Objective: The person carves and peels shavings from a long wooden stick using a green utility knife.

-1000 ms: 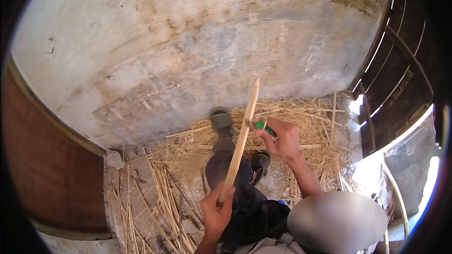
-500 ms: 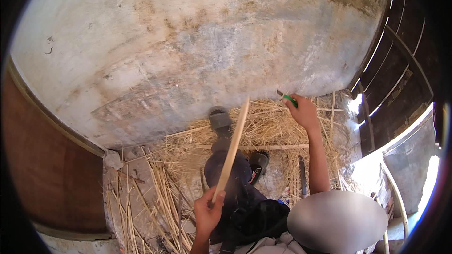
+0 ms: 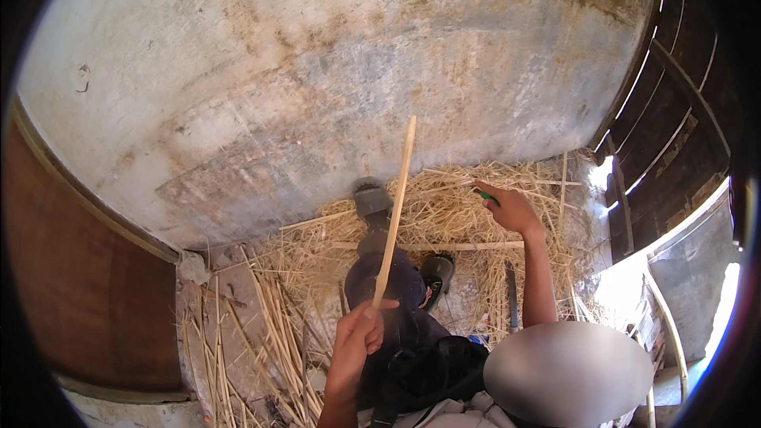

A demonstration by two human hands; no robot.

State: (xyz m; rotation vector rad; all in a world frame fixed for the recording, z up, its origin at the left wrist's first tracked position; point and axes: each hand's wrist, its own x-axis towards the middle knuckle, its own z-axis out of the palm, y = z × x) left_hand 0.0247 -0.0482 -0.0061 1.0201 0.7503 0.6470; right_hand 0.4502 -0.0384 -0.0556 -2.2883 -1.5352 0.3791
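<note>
My left hand (image 3: 357, 337) grips the lower end of a pale bamboo strip (image 3: 399, 202), which points up and away in front of the wall. Its index finger lies out across the strip near that end. To the right, above a heap of shavings, my right hand (image 3: 514, 211) is closed around a small green-handled knife (image 3: 489, 197). Fingers cover most of the knife, and its blade is hard to make out now. Strip and knife are well apart.
Curly shavings (image 3: 452, 218) cover the floor by the stained wall (image 3: 357, 71), with a slat (image 3: 476, 246) lying across them. A long dark blade (image 3: 511, 297) rests beside my right forearm. Several loose strips (image 3: 273, 325) lie at the left. My feet, one in a black shoe (image 3: 437, 273), are between.
My left hand has moved slightly up and right, lifting the strip's tip higher. Its index finger has stretched out. My right hand has dropped slightly and turned, hiding the knife's blade.
</note>
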